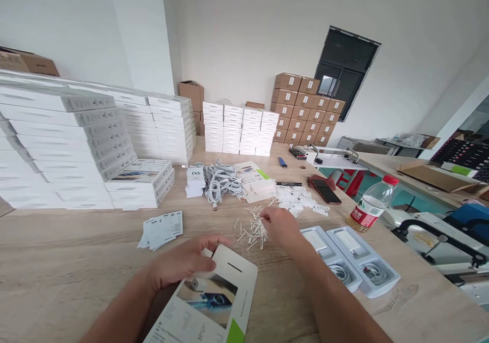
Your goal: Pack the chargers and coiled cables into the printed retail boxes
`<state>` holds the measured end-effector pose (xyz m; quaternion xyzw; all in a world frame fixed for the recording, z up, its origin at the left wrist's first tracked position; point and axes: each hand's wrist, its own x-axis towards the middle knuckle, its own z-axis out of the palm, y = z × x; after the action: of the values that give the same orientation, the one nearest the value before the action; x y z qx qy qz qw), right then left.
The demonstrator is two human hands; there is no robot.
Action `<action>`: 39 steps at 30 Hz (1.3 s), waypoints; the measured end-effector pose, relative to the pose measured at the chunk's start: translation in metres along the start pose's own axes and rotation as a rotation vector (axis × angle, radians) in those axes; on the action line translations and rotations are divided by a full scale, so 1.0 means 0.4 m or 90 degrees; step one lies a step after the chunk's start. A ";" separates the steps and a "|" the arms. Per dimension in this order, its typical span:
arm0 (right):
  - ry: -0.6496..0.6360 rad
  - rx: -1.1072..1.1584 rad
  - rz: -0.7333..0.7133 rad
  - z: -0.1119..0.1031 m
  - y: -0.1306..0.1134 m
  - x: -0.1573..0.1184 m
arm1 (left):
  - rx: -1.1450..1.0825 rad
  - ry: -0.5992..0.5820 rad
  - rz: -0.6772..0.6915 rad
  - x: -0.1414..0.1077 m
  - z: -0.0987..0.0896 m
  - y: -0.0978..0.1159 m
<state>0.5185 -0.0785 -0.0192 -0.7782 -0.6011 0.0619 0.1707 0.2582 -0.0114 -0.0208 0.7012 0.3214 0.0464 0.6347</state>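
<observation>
My left hand grips the upper edge of a white printed carton, thumb on its front and fingers behind. The carton has a narrow slot near its top, a picture of a charger and phone, and a green corner. My right hand is closed over the right side of a loose pile of small white sticks. Its fingertips are pinched together; whatever lies between them is hidden. Two white trays with chargers and coiled cables lie right of my right forearm.
Stacked white boxes line the left and back. Leaflets, bundled cables, paper pieces, a phone and a bottle lie or stand around the hands. Brown cartons are piled by the wall.
</observation>
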 end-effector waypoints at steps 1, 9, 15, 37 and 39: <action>-0.003 -0.049 0.027 -0.017 0.022 0.009 | -0.001 -0.002 -0.001 0.002 0.001 -0.002; -0.159 -0.369 0.036 -0.082 0.175 0.100 | -0.012 -0.001 0.033 0.025 0.007 -0.025; -0.113 -0.412 -0.110 -0.075 0.200 0.107 | -0.028 0.016 0.041 0.029 0.012 -0.031; 0.118 0.418 -0.356 0.113 -0.101 -0.091 | -0.096 0.086 0.032 0.011 0.020 -0.013; 0.053 0.492 -0.256 0.105 -0.101 -0.090 | -0.068 0.088 0.018 0.016 0.022 -0.011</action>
<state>0.4591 -0.0958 -0.0486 -0.5264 -0.6661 0.2165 0.4820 0.2656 -0.0157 -0.0289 0.6661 0.3516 0.1205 0.6467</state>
